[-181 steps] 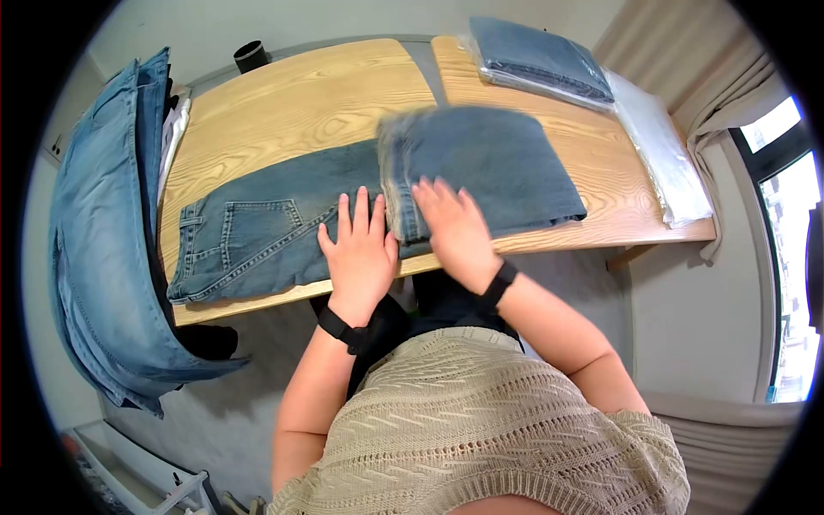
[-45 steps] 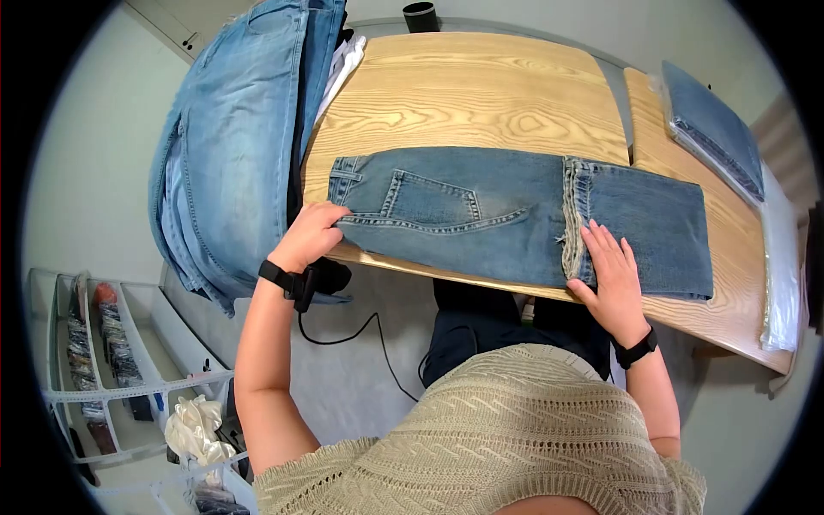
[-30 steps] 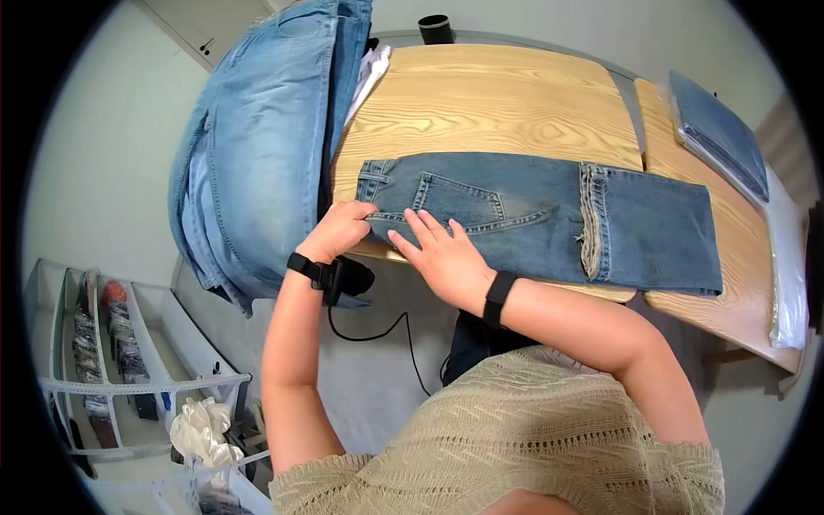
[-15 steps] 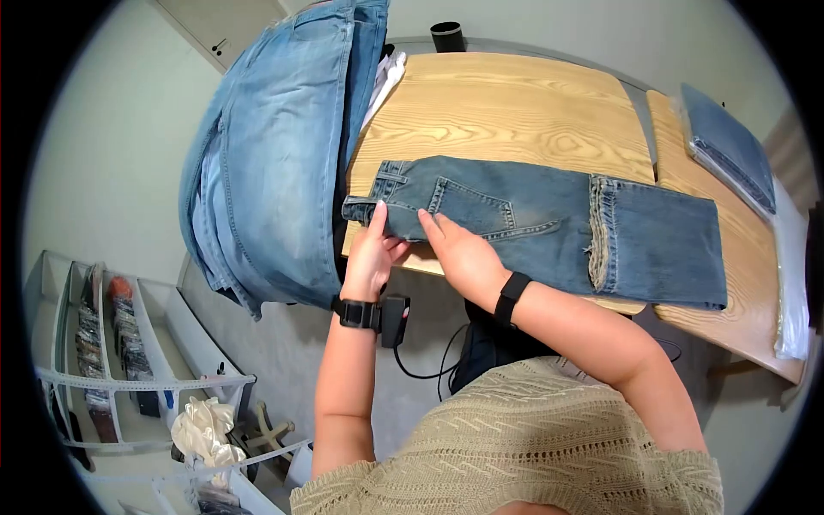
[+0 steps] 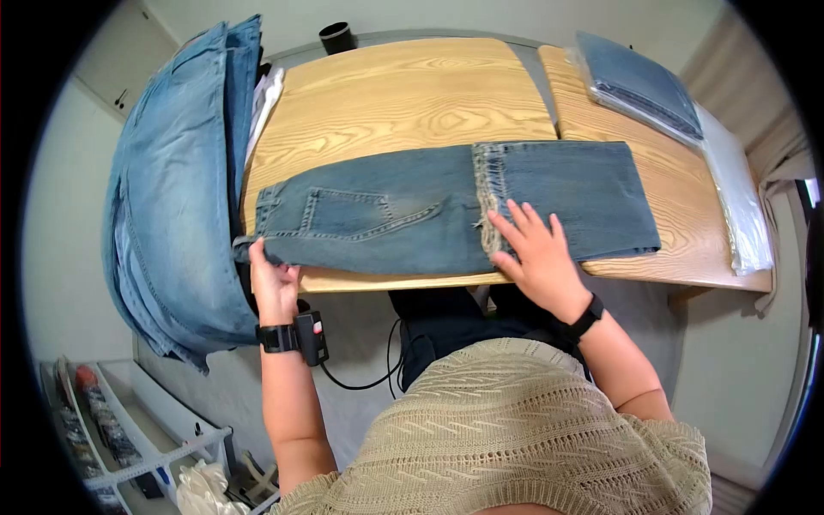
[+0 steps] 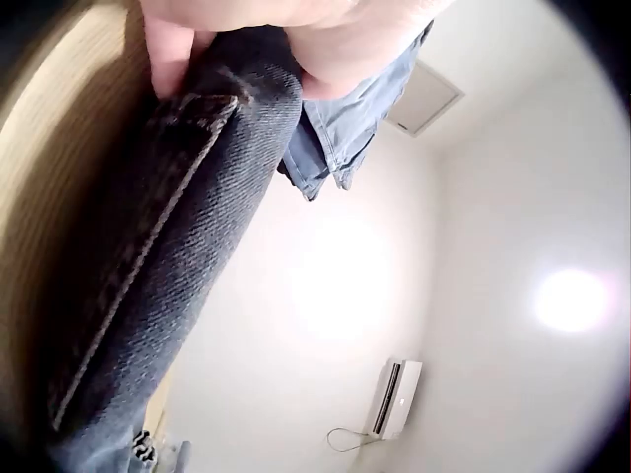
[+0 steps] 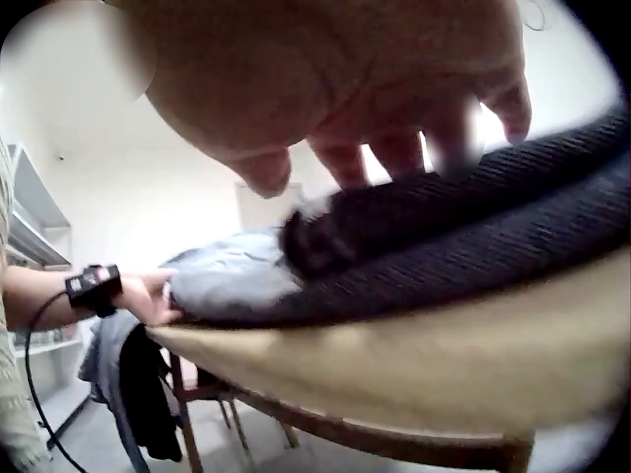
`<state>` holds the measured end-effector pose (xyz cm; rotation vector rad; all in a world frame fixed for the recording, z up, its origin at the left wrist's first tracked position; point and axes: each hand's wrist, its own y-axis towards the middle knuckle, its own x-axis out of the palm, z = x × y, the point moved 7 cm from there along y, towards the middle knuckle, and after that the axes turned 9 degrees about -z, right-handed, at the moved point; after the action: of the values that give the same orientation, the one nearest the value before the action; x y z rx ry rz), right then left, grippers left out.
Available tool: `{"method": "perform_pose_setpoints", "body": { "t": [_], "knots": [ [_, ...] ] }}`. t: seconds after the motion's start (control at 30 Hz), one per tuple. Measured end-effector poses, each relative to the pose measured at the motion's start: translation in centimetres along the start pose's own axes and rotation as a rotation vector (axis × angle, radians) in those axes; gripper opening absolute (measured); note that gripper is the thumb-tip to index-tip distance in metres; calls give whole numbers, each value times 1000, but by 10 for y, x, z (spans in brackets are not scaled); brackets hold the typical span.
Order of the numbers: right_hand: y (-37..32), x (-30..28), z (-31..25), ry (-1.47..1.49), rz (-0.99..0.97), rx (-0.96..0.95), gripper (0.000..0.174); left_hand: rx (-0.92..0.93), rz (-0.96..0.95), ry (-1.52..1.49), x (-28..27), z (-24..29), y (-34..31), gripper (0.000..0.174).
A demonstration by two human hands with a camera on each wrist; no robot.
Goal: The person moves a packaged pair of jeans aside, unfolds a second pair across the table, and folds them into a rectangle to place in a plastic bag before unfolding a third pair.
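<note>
A pair of folded blue jeans (image 5: 429,184) lies lengthwise along the table's front edge, with its waist end and back pocket on the left. The lower leg part is folded back on the right, so its frayed hem (image 5: 489,184) lies across the middle. At the waist corner my left hand (image 5: 275,287) pinches the denim, thumb on top; in the left wrist view the fingers wrap round a rolled denim edge (image 6: 232,138). My right hand (image 5: 545,266) is spread flat over the folded part beside the frayed hem, and its fingertips reach the denim layers (image 7: 473,217) in the right wrist view.
Several light blue jeans (image 5: 176,197) hang at the table's left end. Plastic-bagged folded jeans (image 5: 639,86) and clear plastic bags (image 5: 738,206) lie on the right of the wooden table (image 5: 403,86). A divided storage rack (image 5: 163,429) stands low at left.
The folded part was smoothed first. My left hand then took the waist corner, which was briefly turned over. Since half a second ago, my right hand has moved from the waist to the hem.
</note>
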<state>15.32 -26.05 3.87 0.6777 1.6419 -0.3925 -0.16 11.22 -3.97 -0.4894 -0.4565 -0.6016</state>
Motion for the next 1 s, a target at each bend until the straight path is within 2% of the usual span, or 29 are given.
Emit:
{"method": "perform_pose_setpoints", "body": {
  "t": [0.17,0.3,0.33,0.4,0.43,0.5,0.53,0.57,0.6,0.63,0.7,0.77,0.83,0.9,1.0],
  "knots": [
    [-4,7,2,-20,56,10,55,175,85,230,30,39,-17,28],
    [-5,5,4,9,84,-15,55,466,-110,332,111,85,-35,21],
    [-5,4,4,25,82,-20,56,469,-115,327,136,90,-46,21],
    [-6,4,5,85,66,-45,58,672,-182,446,208,102,-78,23],
    [-8,2,8,121,60,-61,59,730,-293,490,238,100,-83,27],
    [-13,-7,20,165,39,-84,59,795,-483,769,304,84,-111,24],
    [-14,-13,38,496,52,-84,57,795,-480,968,334,69,-124,24],
    [-15,-19,56,827,63,-83,56,915,-607,1035,361,50,-126,28],
    [-20,-33,76,944,104,12,52,860,-569,1165,383,28,-142,29],
    [-27,-41,97,1141,175,96,47,1055,-619,1336,403,3,-147,32],
    [-44,-47,146,1438,231,351,45,1079,-720,1576,432,-55,-166,31],
    [-60,-46,183,1571,299,428,45,1009,-904,1659,445,-113,-176,33],
    [-67,-46,202,1628,284,473,48,1106,-961,1739,444,-162,-188,31],
    [-68,-38,202,1803,193,529,50,1048,-993,1867,430,-205,-192,26],
    [-63,-26,207,1782,141,541,49,1102,-977,1925,421,-222,-207,20]
  ]
}}
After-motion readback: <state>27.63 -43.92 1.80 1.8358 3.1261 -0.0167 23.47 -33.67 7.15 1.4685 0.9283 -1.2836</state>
